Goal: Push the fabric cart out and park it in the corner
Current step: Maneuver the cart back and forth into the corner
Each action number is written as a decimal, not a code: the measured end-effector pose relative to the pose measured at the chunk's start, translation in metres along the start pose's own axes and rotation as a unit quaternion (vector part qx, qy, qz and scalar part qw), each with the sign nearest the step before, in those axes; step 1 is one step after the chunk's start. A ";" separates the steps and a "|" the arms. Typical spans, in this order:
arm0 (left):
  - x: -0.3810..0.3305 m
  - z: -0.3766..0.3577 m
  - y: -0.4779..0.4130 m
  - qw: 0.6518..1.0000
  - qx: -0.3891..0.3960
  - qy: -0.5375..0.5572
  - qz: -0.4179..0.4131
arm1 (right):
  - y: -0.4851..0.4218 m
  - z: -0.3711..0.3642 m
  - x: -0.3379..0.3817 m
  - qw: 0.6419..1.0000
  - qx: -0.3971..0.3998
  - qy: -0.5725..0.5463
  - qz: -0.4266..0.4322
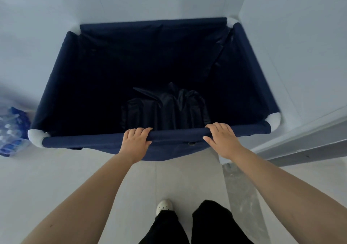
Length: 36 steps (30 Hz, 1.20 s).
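A navy blue fabric cart (pixel 62 74) with white corner joints stands in front of me, its far end against a white wall and its right side along another wall. My left hand (pixel 135 142) is wrapped over the near top rail (pixel 176 134). My right hand (pixel 221 139) lies on the same rail a little to the right, fingers over it and thumb along the front. A folded dark cloth bundle (pixel 165 108) lies at the bottom of the cart.
A shrink-wrapped pack of water bottles (pixel 11 131) sits on the floor left of the cart. A grey door frame or rail (pixel 304 140) runs along the right. Pale floor tiles lie under my feet (pixel 164 206).
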<state>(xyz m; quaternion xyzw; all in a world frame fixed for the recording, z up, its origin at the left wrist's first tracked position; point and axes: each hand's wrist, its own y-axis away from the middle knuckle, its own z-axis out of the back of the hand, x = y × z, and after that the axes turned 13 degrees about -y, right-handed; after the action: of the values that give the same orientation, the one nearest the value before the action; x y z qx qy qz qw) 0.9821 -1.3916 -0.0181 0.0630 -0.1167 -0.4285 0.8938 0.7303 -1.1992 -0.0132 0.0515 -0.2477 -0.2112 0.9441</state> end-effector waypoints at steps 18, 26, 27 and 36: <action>-0.154 0.036 -0.036 0.998 0.047 -0.023 0.021 | 0.005 0.090 -0.159 0.973 0.085 0.125 0.175; -0.156 0.037 -0.037 0.998 0.049 -0.032 0.027 | 0.004 0.089 -0.171 0.974 0.061 0.150 0.161; -0.156 0.037 -0.037 0.998 0.053 -0.031 0.027 | 0.003 0.089 -0.171 0.974 0.066 0.149 0.156; -0.158 0.043 -0.037 0.995 0.077 -0.054 0.028 | -0.005 0.092 -0.172 0.972 0.118 0.150 0.135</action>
<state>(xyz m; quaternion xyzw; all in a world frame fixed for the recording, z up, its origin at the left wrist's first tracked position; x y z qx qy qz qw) 0.8478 -1.2918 -0.0091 0.1049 -0.1995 -0.3955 0.8904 0.5483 -1.1306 -0.0110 0.1601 -0.1310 -0.0406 0.9775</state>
